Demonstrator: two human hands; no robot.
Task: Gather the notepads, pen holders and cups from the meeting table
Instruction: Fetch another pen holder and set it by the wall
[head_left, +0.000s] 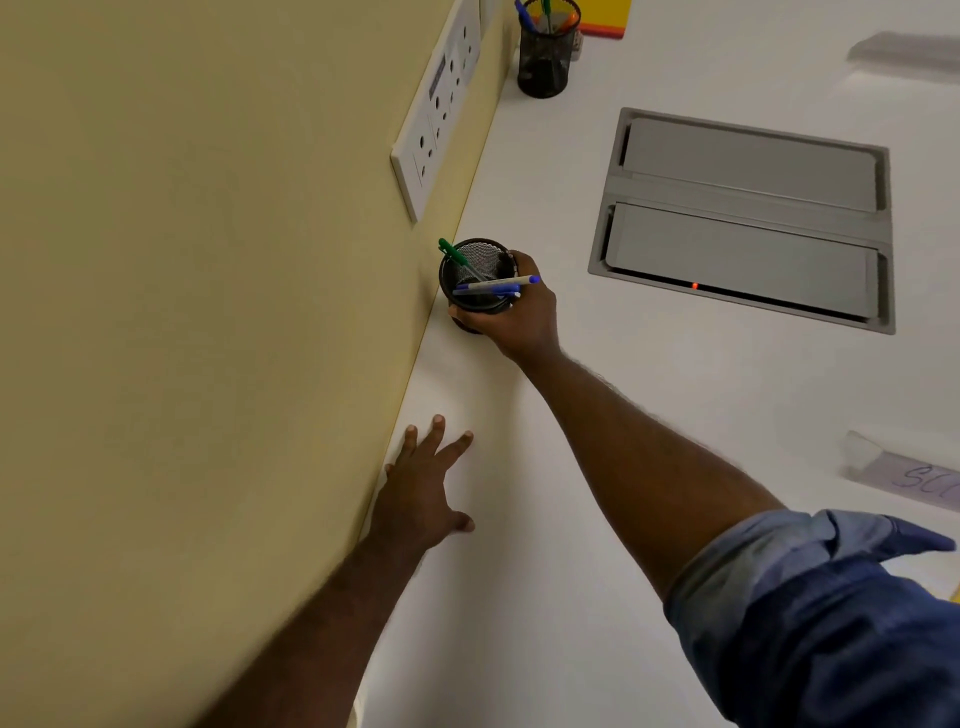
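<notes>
Right by the yellow wall (182, 312), the right hand (511, 317) is wrapped around a black mesh pen holder (475, 280) on the white table (597, 467); the left hand (423, 488) lies flat, fingers spread, holding nothing.

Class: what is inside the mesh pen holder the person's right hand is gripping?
Inside the mesh pen holder, gripped by the right hand: a green pen and blue-capped pens. Its bottom is hidden.

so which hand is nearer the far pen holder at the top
Right. The right hand grips the near pen holder, well short of the far pen holder; the left hand lies flat farther back.
</notes>
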